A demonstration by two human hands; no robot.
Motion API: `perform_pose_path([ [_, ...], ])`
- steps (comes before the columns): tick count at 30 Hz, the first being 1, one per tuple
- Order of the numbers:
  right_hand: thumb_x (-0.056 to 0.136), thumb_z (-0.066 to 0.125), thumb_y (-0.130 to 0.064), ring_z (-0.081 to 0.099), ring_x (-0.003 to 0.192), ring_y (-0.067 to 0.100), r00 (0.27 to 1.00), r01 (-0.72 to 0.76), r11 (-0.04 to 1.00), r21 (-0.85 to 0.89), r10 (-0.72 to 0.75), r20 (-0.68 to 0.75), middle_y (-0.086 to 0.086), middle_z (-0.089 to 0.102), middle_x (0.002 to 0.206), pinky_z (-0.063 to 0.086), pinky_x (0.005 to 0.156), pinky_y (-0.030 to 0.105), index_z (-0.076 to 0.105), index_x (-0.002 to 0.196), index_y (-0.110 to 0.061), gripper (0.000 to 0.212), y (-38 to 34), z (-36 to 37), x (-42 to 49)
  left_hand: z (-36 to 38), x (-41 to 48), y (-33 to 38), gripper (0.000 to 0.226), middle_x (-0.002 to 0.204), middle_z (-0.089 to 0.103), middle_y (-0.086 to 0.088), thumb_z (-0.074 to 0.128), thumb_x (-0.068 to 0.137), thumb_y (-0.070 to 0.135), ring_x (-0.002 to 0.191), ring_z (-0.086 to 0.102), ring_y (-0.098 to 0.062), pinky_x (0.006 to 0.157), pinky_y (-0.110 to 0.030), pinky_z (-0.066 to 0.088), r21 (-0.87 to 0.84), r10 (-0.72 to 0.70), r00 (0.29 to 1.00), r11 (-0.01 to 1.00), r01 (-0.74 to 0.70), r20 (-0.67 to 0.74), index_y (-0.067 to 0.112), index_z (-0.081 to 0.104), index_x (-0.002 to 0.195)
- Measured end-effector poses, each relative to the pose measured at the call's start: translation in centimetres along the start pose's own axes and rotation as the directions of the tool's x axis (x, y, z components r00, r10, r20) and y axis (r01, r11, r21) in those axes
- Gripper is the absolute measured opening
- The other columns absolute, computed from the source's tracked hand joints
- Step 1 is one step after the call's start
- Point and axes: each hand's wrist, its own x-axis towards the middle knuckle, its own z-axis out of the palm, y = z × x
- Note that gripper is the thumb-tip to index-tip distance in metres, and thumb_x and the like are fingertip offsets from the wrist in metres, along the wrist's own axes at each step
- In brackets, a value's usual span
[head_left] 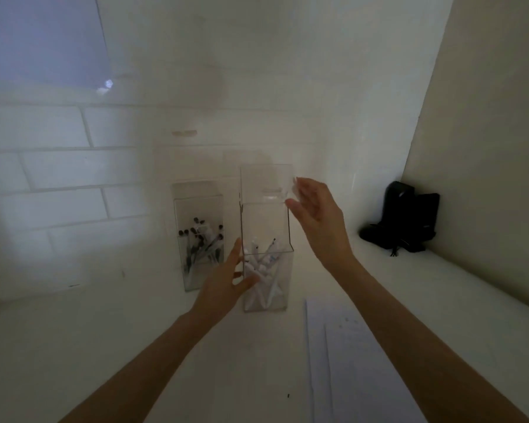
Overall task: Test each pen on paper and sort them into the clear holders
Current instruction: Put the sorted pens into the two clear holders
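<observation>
Apparently near the end, head view only: no loose pens on the worktop (104, 346), neither grip carries one. Dark-capped pens (200, 239) sit in the far-left holder (197, 206), which stands against the tiled wall. White pens (261, 270) sit in the right holder (266, 215), just nearer and beside it. Test paper (348, 361) lies near right with faint marks, too small to read. So sorting looks done, and what's left is probably only squaring up the right holder. Left grip (226, 279): fingers spread and fairly straight, against the holder's lower left side, thumb across its front, not clamped. Right grip (315, 209): relaxed open, fingertips at the upper right edge of the holder's tall back panel; contact is blurred, can't confirm. The holder stands between the two grips, bracketed low-left and high-right. Black object (403, 218) in the far-right corner, well apart.
</observation>
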Motion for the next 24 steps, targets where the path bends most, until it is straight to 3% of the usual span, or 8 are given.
perform_pose_path([
  [4,0.086,0.065,-0.007,0.045,0.12,-0.004,0.99,0.077,0.981,-0.177,-0.054,0.134,-0.005,0.046,0.134,0.034,0.101,0.008,0.039,0.138,-0.01,0.058,2.8,-0.4,-3.6,0.2,0.0,-0.6,0.079,0.131,0.049,0.004,0.064,0.081,0.028,0.106,0.055,-0.006,0.088,-0.023,0.048,-0.018,0.003,1.0,1.0,-0.004,-0.029,0.02,0.018,0.145],
  [7,0.085,0.067,-0.009,0.041,0.123,-0.005,0.988,0.026,0.988,-0.152,-0.003,0.155,-0.014,0.041,0.137,0.032,0.102,0.008,0.033,0.139,-0.018,0.064,3.7,0.0,-5.1,0.5,-0.1,-1.0,0.081,0.135,0.05,0.001,0.061,0.077,0.04,0.108,0.053,-0.001,0.09,-0.026,0.049,-0.031,0.011,1.0,0.999,-0.012,-0.029,0.021,0.021,0.145],
  [13,0.066,0.066,-0.058,0.023,0.14,0.017,0.921,-0.372,0.921,-0.115,0.381,0.077,0.001,0.019,0.155,0.027,0.114,0.042,0.008,0.149,-0.024,0.107,5.8,2.4,-7.1,1.2,-1.3,-1.0,0.084,0.13,0.054,0.006,0.041,0.072,0.078,0.102,0.06,-0.008,0.08,-0.037,0.054,0.156,-0.057,0.99,0.985,0.077,-0.131,0.034,0.024,0.142],
  [15,0.07,0.067,-0.058,0.03,0.138,0.017,0.892,-0.434,0.899,-0.061,0.438,0.114,0.001,0.027,0.153,0.034,0.11,0.045,0.009,0.148,-0.029,0.101,7.6,3.2,-8.3,1.6,-2.3,-0.4,0.081,0.126,0.056,0.006,0.044,0.073,0.074,0.094,0.062,-0.009,0.079,-0.032,0.052,0.192,-0.095,0.965,0.971,0.143,-0.243,0.029,0.03,0.139],
  [17,0.081,0.067,-0.043,0.046,0.126,0.014,0.878,-0.456,0.89,-0.031,0.455,0.147,-0.006,0.044,0.14,0.046,0.1,0.035,0.018,0.147,-0.03,0.083,9.1,3.8,-8.5,1.2,-3.0,0.0,0.077,0.125,0.051,0.001,0.057,0.073,0.062,0.099,0.059,-0.017,0.075,-0.028,0.048,0.23,-0.081,0.903,0.954,0.193,-0.422,0.02,0.036,0.134],
  [20,0.087,0.064,-0.027,0.049,0.123,0.01,0.886,-0.432,0.902,-0.017,0.428,0.18,-0.021,0.048,0.125,0.045,0.096,0.023,0.033,0.135,-0.034,0.057,9.8,4.5,-6.8,-1.3,-2.5,-1.1,0.086,0.131,0.034,-0.013,0.063,0.066,0.057,0.114,0.047,-0.029,0.084,-0.04,0.048,0.169,-0.049,0.775,0.965,0.199,-0.63,0.009,0.034,0.132],
  [22,0.089,0.062,-0.019,0.043,0.127,0.012,0.877,-0.442,0.897,0.017,0.427,0.221,-0.02,0.043,0.128,0.039,0.103,0.027,0.031,0.133,-0.033,0.056,10.0,5.1,-5.5,-3.1,-1.6,-3.2,0.092,0.139,0.024,-0.016,0.068,0.069,0.048,0.125,0.035,-0.03,0.099,-0.044,0.039,0.049,-0.113,0.759,0.981,0.187,-0.641,0.011,0.022,0.14],
  [24,0.09,0.061,-0.02,0.039,0.13,0.013,0.853,-0.475,0.88,0.028,0.452,0.26,-0.013,0.04,0.135,0.035,0.104,0.027,0.025,0.142,-0.027,0.064,10.2,5.7,-4.4,-4.4,-0.4,-4.9,0.096,0.149,0.015,-0.01,0.069,0.076,0.038,0.133,0.027,-0.029,0.107,-0.049,0.03,-0.08,-0.191,0.824,0.981,0.176,-0.534,0.027,0.004,0.145],
])
